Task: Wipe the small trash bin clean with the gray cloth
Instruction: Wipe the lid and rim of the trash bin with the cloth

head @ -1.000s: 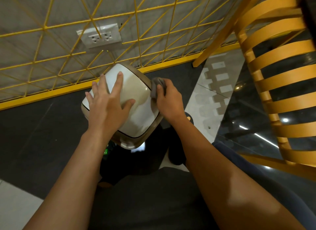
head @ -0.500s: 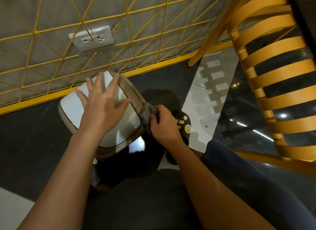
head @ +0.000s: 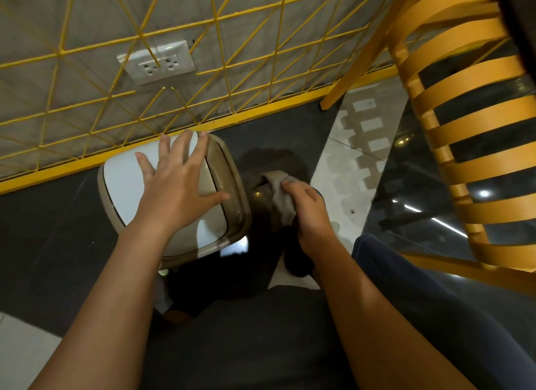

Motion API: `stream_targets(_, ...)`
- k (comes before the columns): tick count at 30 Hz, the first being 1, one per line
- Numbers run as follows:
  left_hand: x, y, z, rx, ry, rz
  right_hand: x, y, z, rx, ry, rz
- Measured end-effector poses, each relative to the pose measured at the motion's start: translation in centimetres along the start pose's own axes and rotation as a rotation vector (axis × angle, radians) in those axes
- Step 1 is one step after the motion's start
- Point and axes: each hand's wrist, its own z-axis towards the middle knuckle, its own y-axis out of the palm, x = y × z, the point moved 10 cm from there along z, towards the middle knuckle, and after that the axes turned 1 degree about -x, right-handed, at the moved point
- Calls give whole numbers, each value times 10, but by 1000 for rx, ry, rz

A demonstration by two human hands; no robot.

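Observation:
The small trash bin (head: 124, 183) has a white lid and a beige rim, and it stands on the dark floor by the wall. My left hand (head: 177, 183) lies flat on the lid with its fingers spread. My right hand (head: 310, 212) is closed on the gray cloth (head: 280, 195), bunched up just right of the bin's rim. The cloth is low beside the bin's right side; whether it touches the bin I cannot tell. The bin's body is hidden under its lid.
A yellow wire grid (head: 220, 70) covers the gray wall behind the bin, with a white double socket (head: 158, 63). An orange slatted chair (head: 470, 122) stands at the right. My legs and a dark shoe (head: 295, 259) are below the bin.
The bin has shifted left toward the wall under my left hand. My right hand with the cloth has come off the lid's right edge and dropped lower beside the bin.

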Motion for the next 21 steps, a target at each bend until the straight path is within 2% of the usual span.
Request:
stream_targets(3,0,-1,-1,9,-7,-20,-10,0,3,-27,-93,-350)
stream_targets(5,0,-3,-1,28,-11,-39,3,10,4,-85,-93,-528)
stream_targets(7,0,-4,-2,39,-11,-50,23,16,5,-106,-69,-577)
stream_targets(10,1,-4,-3,49,-10,-51,35,16,6,-32,-126,-595)
stream_targets(18,4,-4,-2,65,5,-33,0,46,17,-38,-302,-760)
stream_targets(21,4,-5,-2,72,4,-40,-6,56,22,-69,-303,-819)
